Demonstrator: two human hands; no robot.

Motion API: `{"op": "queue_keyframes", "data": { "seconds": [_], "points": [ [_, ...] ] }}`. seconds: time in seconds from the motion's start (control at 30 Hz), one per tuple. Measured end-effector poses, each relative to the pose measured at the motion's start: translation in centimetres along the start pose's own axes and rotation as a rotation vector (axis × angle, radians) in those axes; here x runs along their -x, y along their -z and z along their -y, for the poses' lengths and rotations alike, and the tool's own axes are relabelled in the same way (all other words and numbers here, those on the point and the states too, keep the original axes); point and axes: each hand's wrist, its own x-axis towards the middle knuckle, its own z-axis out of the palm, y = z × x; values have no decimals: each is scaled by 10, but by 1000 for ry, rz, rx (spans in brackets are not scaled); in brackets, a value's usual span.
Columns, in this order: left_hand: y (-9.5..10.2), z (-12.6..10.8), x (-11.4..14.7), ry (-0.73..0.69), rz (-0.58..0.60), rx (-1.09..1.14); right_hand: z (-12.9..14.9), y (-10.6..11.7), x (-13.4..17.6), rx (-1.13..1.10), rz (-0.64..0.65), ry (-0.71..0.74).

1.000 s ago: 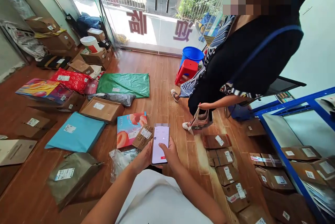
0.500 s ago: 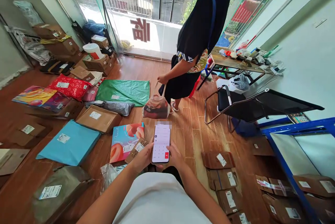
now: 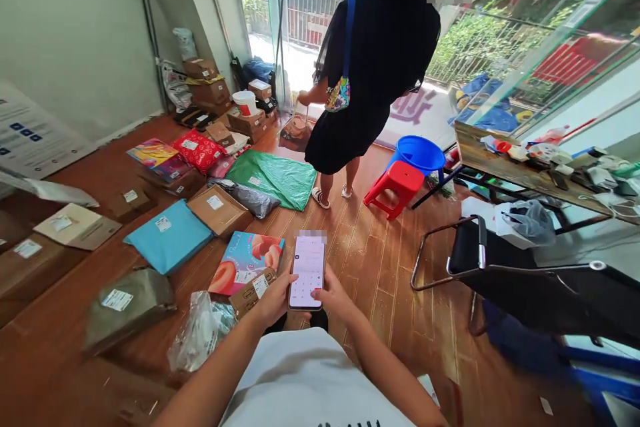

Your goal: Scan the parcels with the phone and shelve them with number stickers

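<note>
A smartphone (image 3: 307,270) with a lit screen and a number keypad is held upright between my two hands, in front of my white shirt. My left hand (image 3: 275,295) grips its left edge, thumb near the screen. On the right edge, my right hand (image 3: 336,294) is closed around it, with the thumb over the red key at the lower right. Just beyond my left hand lie a small brown box (image 3: 253,290) and a pink and blue box (image 3: 247,260) printed with peaches. A clear plastic bag (image 3: 193,334) rests by my left forearm.
Ahead, a person in black (image 3: 367,80) carries a bag (image 3: 296,132) near the glass door. Parcels, including a light blue package (image 3: 169,235) and a green package (image 3: 280,177), cover the floor at left. At right are a red stool (image 3: 395,188), a blue basin (image 3: 417,152), a table (image 3: 475,150) and a black chair (image 3: 540,287).
My view has swung right, showing the stool and basin. The person has turned away toward the door. My right thumb has shifted onto the red key; both hands still hold the phone.
</note>
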Motion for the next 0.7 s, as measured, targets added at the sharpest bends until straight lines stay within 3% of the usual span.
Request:
{"op": "queue_keyframes", "data": {
  "seconds": [0.2,0.3,0.4,0.53,0.7],
  "points": [
    [-38,36,-9,-117,-28,63,33,44,13,35,232,-43],
    [-50,56,-7,-156,-69,92,34,60,19,-17,254,-69],
    [-55,75,-3,-219,-24,177,27,72,23,-25,265,-107],
    [-52,96,6,-274,7,256,15,73,25,-28,279,-176],
    [-40,110,22,-344,-29,345,10,52,24,23,298,-261]
  ]
}}
